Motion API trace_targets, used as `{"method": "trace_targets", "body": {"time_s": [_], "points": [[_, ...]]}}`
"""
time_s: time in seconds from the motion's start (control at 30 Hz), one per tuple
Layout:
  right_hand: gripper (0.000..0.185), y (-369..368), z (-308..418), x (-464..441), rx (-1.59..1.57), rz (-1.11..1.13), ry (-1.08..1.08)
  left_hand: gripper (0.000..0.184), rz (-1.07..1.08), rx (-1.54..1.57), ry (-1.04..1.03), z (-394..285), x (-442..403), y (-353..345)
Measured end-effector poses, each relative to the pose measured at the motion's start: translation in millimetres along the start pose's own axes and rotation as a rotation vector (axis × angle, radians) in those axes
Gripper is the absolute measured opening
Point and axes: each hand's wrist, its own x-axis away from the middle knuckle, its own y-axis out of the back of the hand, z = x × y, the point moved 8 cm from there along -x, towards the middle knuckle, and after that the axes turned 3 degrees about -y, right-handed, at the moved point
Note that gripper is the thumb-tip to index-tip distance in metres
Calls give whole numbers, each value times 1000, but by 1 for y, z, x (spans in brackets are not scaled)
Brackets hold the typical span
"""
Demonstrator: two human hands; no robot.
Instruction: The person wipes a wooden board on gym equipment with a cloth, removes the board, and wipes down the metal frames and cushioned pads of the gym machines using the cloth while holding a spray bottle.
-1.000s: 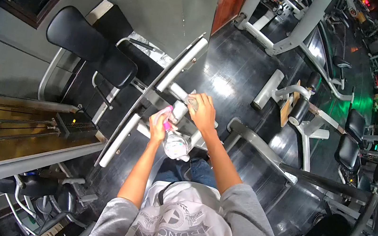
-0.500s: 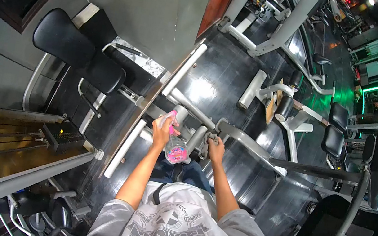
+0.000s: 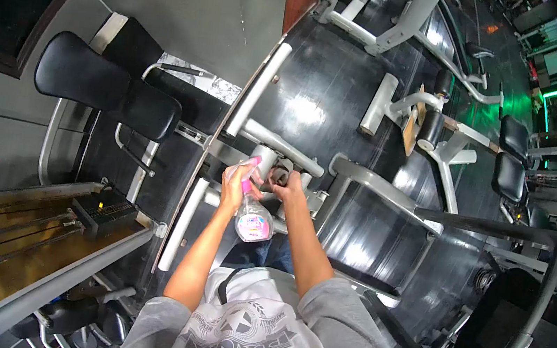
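Observation:
My left hand [image 3: 233, 186] is closed round the neck of a clear spray bottle [image 3: 255, 222] with a pink trigger head and a pink label. The bottle hangs tilted in front of my shirt, its base toward me. Close by on the right, my right hand [image 3: 293, 188] grips a crumpled grey-brown cloth [image 3: 280, 175], partly hidden by the fingers. Both hands are over the grey metal tubes of a gym machine frame [image 3: 289, 149], with the cloth near the spray head. Whether the cloth touches the tube behind it I cannot tell.
A black padded seat [image 3: 110, 92] stands at the left by the grey wall. A weight stack [image 3: 103, 211] sits in a frame at lower left. On the right are a bench with rollers [image 3: 431, 127] and a long curved rail [image 3: 533, 313]. Dark flooring [image 3: 309, 104] lies ahead.
My right hand has moved left and forward with the cloth, closer to the spray bottle. My left hand still holds the bottle, a little further left. The view has shifted slightly.

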Motion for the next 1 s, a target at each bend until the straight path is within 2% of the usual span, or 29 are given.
{"method": "trace_targets", "body": {"time_s": [0.23, 0.37, 0.5, 0.63, 0.73, 0.8, 0.9, 1.0], "points": [[24, -13, 3, 8, -252, 67, -10, 48, 13, 34, -5, 10, -2, 3], [29, -17, 5, 6, -310, 165, -48, 48, 1, 41, 4, 10, -2, 2], [28, -11, 13, 31, -286, 170, -11, 47, 21, 36, 4, 11, -2, 3], [26, -14, 24, 52, -477, 212, -6, 47, 23, 44, 16, 15, -3, 2], [25, -14, 27, 54, -417, 254, 41, 49, 33, 41, -4, 12, -2, 0], [21, -17, 25, 50, -225, 183, 101, 51, 32, 49, -11, 10, -1, -1], [19, -28, 12, 65, 167, -105, 281, 54, 35, 41, -27, 7, 0, -3], [22, -30, 5, 42, 324, -37, 162, 56, 38, 21, -34, 6, -1, -3]]}}
